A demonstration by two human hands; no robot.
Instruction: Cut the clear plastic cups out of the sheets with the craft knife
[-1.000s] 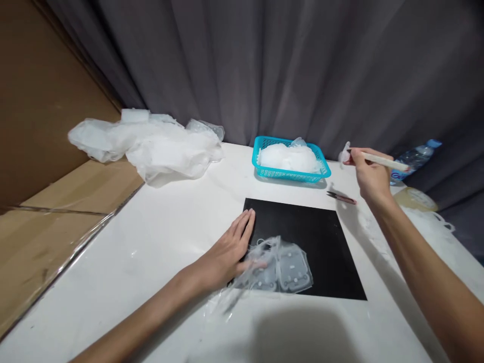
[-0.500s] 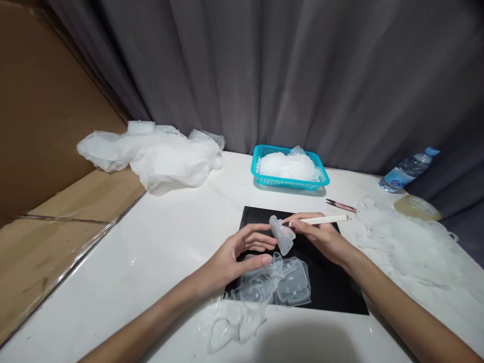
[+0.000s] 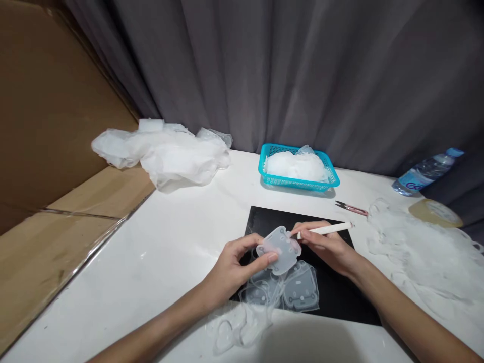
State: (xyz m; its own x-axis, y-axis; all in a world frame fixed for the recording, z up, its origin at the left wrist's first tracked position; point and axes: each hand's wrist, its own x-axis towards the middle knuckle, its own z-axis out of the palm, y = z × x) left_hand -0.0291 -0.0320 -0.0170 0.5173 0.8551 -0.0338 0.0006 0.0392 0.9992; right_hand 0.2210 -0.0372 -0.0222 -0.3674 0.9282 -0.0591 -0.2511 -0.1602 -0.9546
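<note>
Between the thumb and fingers of my left hand (image 3: 242,259) is a translucent, frosted flat piece (image 3: 282,254) with small holes and rounded lobes, its face tilted toward me. My right hand (image 3: 328,247) grips a slim white pen-shaped tool (image 3: 327,229); its fingers also meet the right edge of the frosted piece. Whether the tool's tip touches the piece I cannot tell. Below my hands, similar clear pieces (image 3: 301,288) lie on a black mat (image 3: 340,297). Tangled clear trimmings (image 3: 242,330) spill off the mat's near edge onto the white table.
A turquoise basket (image 3: 298,185) of white pieces stands at the back. White plastic sheeting (image 3: 185,159) lies back left beside cardboard (image 3: 94,191). At right are pink-handled thread snips (image 3: 351,208), a trimmings pile (image 3: 427,252), a tape roll (image 3: 434,213) and a water bottle (image 3: 427,174).
The frosted piece, curled and edge-on before, now lies flat and faces me. My left thumb and fingers have closed on it. The view has shifted slightly left.
</note>
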